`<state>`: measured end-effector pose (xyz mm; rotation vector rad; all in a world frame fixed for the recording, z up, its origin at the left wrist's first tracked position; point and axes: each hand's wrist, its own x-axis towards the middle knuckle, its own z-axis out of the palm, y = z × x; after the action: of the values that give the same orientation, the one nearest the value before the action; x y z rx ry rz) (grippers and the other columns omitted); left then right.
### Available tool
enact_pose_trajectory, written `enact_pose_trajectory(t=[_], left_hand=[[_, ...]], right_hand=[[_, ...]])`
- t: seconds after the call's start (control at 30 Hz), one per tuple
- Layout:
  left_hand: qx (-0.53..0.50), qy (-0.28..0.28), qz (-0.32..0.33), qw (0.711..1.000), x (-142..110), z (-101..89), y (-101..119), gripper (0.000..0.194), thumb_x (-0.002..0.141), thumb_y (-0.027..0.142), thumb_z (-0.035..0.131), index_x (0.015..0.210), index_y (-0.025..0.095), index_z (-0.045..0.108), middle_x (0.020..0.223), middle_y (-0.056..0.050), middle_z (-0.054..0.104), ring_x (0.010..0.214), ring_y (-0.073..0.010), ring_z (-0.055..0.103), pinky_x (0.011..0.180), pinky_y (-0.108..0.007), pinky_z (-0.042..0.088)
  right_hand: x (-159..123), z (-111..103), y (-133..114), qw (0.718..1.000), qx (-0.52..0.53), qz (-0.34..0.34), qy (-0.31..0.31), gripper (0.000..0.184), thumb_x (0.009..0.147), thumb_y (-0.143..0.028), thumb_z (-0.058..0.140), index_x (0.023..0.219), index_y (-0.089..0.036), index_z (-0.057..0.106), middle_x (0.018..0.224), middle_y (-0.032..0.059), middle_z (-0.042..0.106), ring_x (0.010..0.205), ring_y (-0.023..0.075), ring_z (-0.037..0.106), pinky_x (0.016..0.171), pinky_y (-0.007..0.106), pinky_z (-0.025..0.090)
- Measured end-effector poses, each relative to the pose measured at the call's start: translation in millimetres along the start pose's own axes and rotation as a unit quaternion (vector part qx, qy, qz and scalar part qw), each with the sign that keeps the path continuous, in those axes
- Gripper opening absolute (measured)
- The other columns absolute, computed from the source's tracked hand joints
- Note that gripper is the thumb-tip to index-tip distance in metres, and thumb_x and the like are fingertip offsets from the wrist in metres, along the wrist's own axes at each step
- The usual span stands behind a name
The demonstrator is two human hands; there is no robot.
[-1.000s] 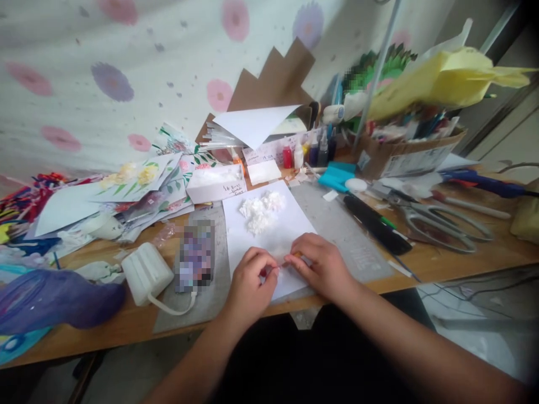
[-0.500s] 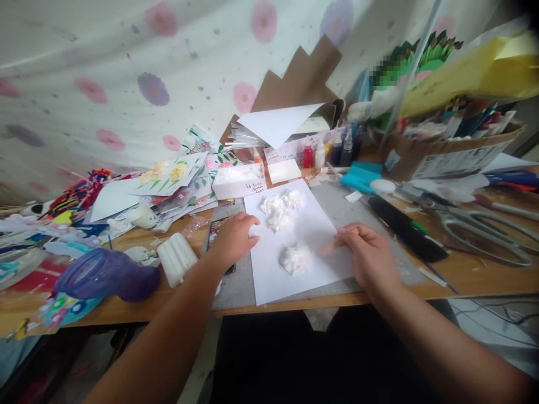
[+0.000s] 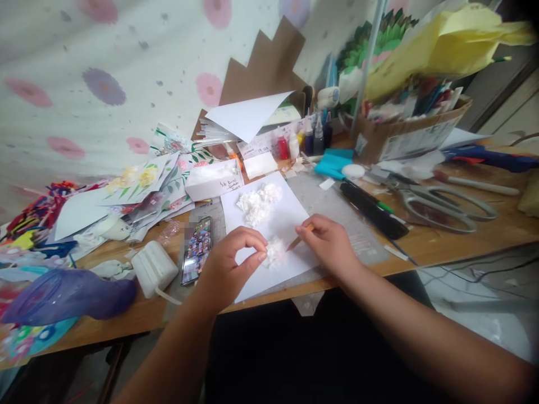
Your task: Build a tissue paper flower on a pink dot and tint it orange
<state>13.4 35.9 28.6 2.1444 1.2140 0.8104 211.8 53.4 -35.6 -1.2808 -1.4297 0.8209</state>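
Observation:
A white ruffled clump (image 3: 277,253), looking like crumpled tissue, lies on the near part of a white paper sheet (image 3: 295,216). My left hand (image 3: 229,264) reaches its left edge, thumb and forefinger closed together on it. From the other side my right hand (image 3: 330,244) holds a brown pencil (image 3: 298,240), its tip pointing down-left, close to the clump's right edge. Whether the tip touches cannot be made out. Further back on the same sheet sits a group of similar white clumps (image 3: 256,206).
Left of the sheet are a phone (image 3: 197,249), a white adapter (image 3: 154,269) and a purple bag (image 3: 71,294). Behind stand a white box (image 3: 214,182) and small paint bottles (image 3: 282,145). Scissors (image 3: 438,205) and a black cutter (image 3: 374,210) lie to the right.
My left hand has moved from the sheet's left edge to the near clump and closed on its edge. The pencil has come closer to that clump. The camera view has shifted right.

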Motion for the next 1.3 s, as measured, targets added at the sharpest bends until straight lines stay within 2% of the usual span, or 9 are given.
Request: enact_pose_trajectory(t=[0.2, 0.3, 0.53, 0.7, 0.9, 1.0, 1.1, 1.23, 1.3], left_hand=[[-0.223, 0.098, -0.089, 0.966, -3.2, 21.6, -8.2, 0.004, 0.081, 0.019, 0.057, 0.077, 0.02, 0.058, 0.088, 0.0, 0.058, 0.083, -0.013, 0.053, 0.074, -0.024, 0.041], [-0.119, 0.151, -0.118, 0.974, -2.6, 16.7, -15.5, 0.005, 0.081, 0.024, 0.056, 0.079, 0.02, 0.059, 0.08, 0.001, 0.059, 0.077, -0.0132, 0.054, 0.073, -0.026, 0.041], [0.217, 0.099, -0.122, 0.963, -9.2, -5.4, -35.3, 0.012, 0.079, 0.027, 0.053, 0.085, 0.019, 0.061, 0.085, -0.002, 0.062, 0.077, -0.0162, 0.057, 0.074, -0.03, 0.043], [0.308, 0.071, -0.201, 0.927, -1.8, -29.2, -61.5, 0.018, 0.077, 0.026, 0.051, 0.092, 0.019, 0.06, 0.095, -0.004, 0.064, 0.085, -0.0197, 0.06, 0.076, -0.033, 0.045], [0.326, 0.006, -0.175, 0.929, 15.9, -31.5, -84.0, 0.03, 0.074, 0.023, 0.053, 0.104, 0.022, 0.057, 0.108, -0.004, 0.063, 0.096, -0.0216, 0.06, 0.078, -0.031, 0.045], [0.33, -0.018, -0.152, 0.931, 24.3, -31.8, -90.7, 0.019, 0.072, 0.019, 0.053, 0.089, 0.021, 0.062, 0.097, -0.005, 0.064, 0.089, -0.0225, 0.059, 0.076, -0.032, 0.043], [0.326, -0.032, -0.125, 0.937, 30.5, -33.2, -85.9, 0.01, 0.073, 0.016, 0.05, 0.066, 0.02, 0.058, 0.088, -0.005, 0.062, 0.084, -0.0225, 0.058, 0.076, -0.033, 0.042], [0.272, -0.003, -0.084, 0.959, 26.9, -18.5, -52.3, 0.01, 0.079, 0.021, 0.05, 0.073, 0.02, 0.057, 0.09, -0.004, 0.061, 0.089, -0.0192, 0.057, 0.083, -0.032, 0.042], [0.091, 0.026, -0.039, 0.995, 18.4, -0.2, -31.5, 0.009, 0.081, 0.026, 0.053, 0.077, 0.019, 0.057, 0.09, -0.004, 0.062, 0.089, -0.0178, 0.057, 0.084, -0.031, 0.043]], right_hand=[[-1.7, -1.7, -0.3, 0.999, -0.016, -0.028, -0.017, 0.023, 0.079, -0.024, 0.057, 0.056, -0.019, 0.056, 0.065, 0.001, 0.06, 0.065, 0.0145, 0.056, 0.065, 0.027, 0.04], [-1.9, -1.8, 1.1, 0.999, -0.031, -0.026, 0.001, 0.023, 0.08, -0.024, 0.055, 0.057, -0.019, 0.057, 0.066, 0.0021, 0.06, 0.064, 0.0151, 0.055, 0.063, 0.028, 0.039], [-2.3, -0.5, -0.1, 0.997, -0.041, -0.052, -0.046, 0.023, 0.079, -0.023, 0.058, 0.057, -0.019, 0.058, 0.067, 0.0013, 0.062, 0.066, 0.0146, 0.058, 0.067, 0.027, 0.041], [-3.6, -0.8, -1.1, 0.995, -0.045, -0.059, -0.072, 0.022, 0.08, -0.023, 0.057, 0.058, -0.019, 0.06, 0.068, 0.0016, 0.062, 0.067, 0.0149, 0.058, 0.067, 0.028, 0.042], [-3.8, 0.8, 2.8, 0.993, -0.047, -0.062, -0.084, 0.022, 0.08, -0.026, 0.057, 0.06, -0.02, 0.06, 0.07, 0.0027, 0.063, 0.068, 0.016, 0.059, 0.068, 0.029, 0.042], [-3.3, 1.4, 2.1, 0.993, -0.051, -0.06, -0.088, 0.022, 0.081, -0.026, 0.057, 0.06, -0.02, 0.06, 0.069, 0.0023, 0.063, 0.068, 0.0156, 0.059, 0.068, 0.029, 0.043], [-2.8, 1.6, 0.6, 0.993, -0.058, -0.056, -0.085, 0.022, 0.08, -0.025, 0.057, 0.06, -0.02, 0.06, 0.07, 0.0023, 0.063, 0.068, 0.0153, 0.059, 0.068, 0.028, 0.042], [-1.9, 1.6, 0.4, 0.993, -0.065, -0.055, -0.085, 0.022, 0.08, -0.026, 0.057, 0.059, -0.019, 0.06, 0.069, 0.0017, 0.063, 0.066, 0.0142, 0.058, 0.066, 0.027, 0.042], [-1.4, 1.5, 0.7, 0.992, -0.069, -0.058, -0.086, 0.022, 0.08, -0.026, 0.057, 0.059, -0.019, 0.06, 0.067, 0.0011, 0.062, 0.064, 0.0136, 0.057, 0.065, 0.027, 0.042]])
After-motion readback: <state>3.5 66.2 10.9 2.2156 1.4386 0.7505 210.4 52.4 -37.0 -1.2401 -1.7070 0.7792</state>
